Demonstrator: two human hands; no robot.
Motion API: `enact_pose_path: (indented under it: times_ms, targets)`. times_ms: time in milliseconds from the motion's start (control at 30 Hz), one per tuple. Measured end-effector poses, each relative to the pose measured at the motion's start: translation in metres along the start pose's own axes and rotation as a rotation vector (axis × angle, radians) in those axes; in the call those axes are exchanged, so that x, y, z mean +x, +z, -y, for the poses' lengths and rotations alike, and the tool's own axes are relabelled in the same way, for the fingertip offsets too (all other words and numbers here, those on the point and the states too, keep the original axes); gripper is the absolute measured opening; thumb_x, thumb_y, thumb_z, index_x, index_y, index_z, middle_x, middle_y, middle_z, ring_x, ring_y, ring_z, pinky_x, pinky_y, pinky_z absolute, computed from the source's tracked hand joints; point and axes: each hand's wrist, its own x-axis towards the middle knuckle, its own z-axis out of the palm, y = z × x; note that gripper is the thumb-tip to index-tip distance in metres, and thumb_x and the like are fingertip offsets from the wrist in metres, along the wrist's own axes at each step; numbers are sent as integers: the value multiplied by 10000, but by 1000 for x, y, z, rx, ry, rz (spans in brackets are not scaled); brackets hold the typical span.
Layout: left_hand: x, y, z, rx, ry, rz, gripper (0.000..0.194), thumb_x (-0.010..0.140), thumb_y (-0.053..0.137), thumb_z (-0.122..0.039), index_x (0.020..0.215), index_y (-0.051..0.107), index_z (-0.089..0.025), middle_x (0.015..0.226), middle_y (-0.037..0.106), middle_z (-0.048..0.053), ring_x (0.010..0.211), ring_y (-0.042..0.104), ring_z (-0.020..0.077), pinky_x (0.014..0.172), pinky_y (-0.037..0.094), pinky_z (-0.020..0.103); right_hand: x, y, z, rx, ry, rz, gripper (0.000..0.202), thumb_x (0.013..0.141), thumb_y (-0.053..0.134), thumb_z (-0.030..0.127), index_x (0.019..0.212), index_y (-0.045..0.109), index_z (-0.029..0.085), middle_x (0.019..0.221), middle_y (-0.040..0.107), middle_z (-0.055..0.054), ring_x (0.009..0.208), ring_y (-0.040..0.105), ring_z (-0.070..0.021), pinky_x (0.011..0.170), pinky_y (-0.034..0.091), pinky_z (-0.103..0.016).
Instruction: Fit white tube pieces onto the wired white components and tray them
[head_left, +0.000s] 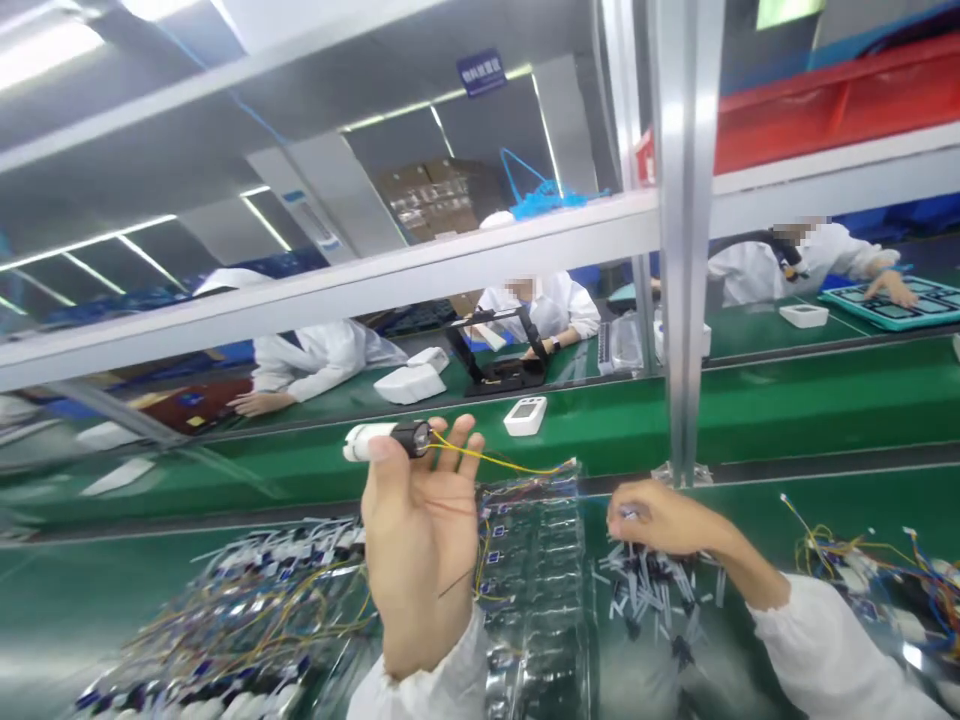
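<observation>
My left hand [424,540] holds up a small white-and-black cylindrical motor [382,440] between thumb and fingers. Thin yellow wires [499,462] trail from its black end to a small white connector on the right. My right hand [664,518] is bent down with its fingers closed over a pile of small dark parts with short clear tubes [652,590]. Something small shows at those fingertips, too blurred to name. Between the hands lies a clear plastic tray [551,575] with ribbed slots and a few small wired pieces along its left side.
Wired assemblies [247,610] cover the left bench; more wired parts [885,580] lie at far right. A metal post [682,250] rises behind my right hand, joined to a shelf rail [375,270]. Beyond, a white device [525,416] sits on the green line, with co-workers behind.
</observation>
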Motion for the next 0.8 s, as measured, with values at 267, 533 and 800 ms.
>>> enact_pose_path:
  times_ms: [267,533,800]
  targets:
    - [14,-45,3,254,97,194,331,883,801,-488,970,670,-197,857,633,1,588,493,65,462,357,161,-19,-26,28,168,132,-309,404,891,734,578,992,584,216,731,542,49,548,489,-106,519,412,-233]
    - [-10,-28,40,626,-148,878,284,1036,580,-459,1030,655,-185,1017,705,57,966,651,197,869,511,300,6,-11,70,215,99,-411,477,685,939,466,807,560,203,637,487,73,554,346,-85,526,254,-233]
    - [-5,-17,73,275,-636,910,414,934,722,-545,1039,604,-162,733,598,-7,605,578,123,548,468,236,27,-11,65,291,125,-457,577,693,939,343,1115,563,226,545,504,131,505,352,-87,496,258,-214]
